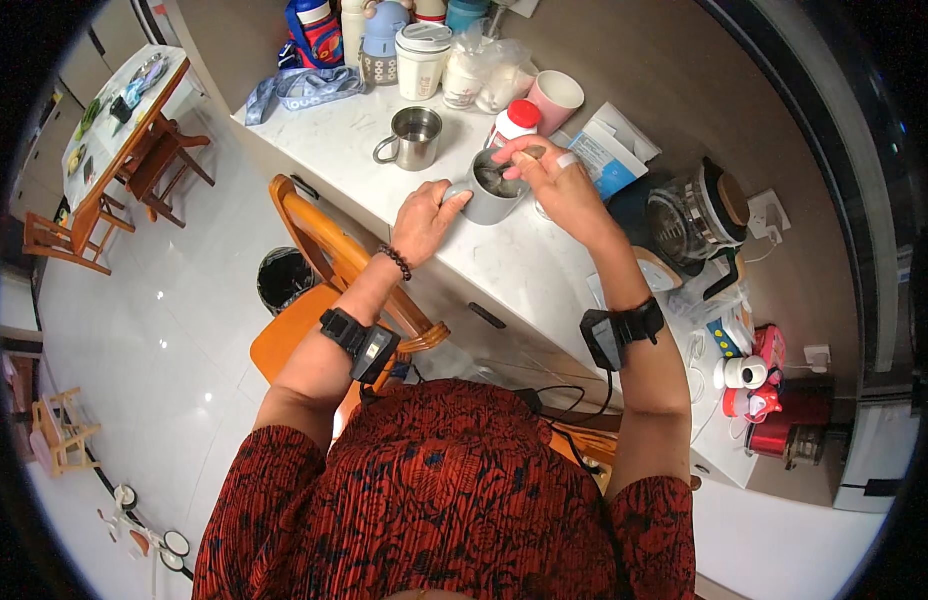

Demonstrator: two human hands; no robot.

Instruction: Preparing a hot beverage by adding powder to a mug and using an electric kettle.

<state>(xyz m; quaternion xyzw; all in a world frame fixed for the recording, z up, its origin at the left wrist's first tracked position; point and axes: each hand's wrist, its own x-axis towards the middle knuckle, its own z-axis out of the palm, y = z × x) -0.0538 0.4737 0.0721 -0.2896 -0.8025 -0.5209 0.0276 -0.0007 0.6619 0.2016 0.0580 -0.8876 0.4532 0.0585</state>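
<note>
A grey mug (491, 206) stands near the front edge of the counter, and my left hand (426, 217) grips its handle. Over its mouth, my right hand (557, 184) pinches a utensil, probably a spoon, whose lower part reaches into the mug. What lies inside the mug is hard to make out. A stainless steel cup (426, 150) with a handle stands to the left of the mug. Just behind the mug is a white bottle with a red cap (524, 114), partly covered by my right hand. A pink cup (557, 94) leans behind that bottle.
Drink bottles, a lidded white cup (420, 71) and a bagged stack of cups line the counter's back. A blue-and-white box (610, 161) and a glass coffee pot (681, 214) stand to the right. A wooden chair (287, 341) and a black-lined bin (284, 279) are below left.
</note>
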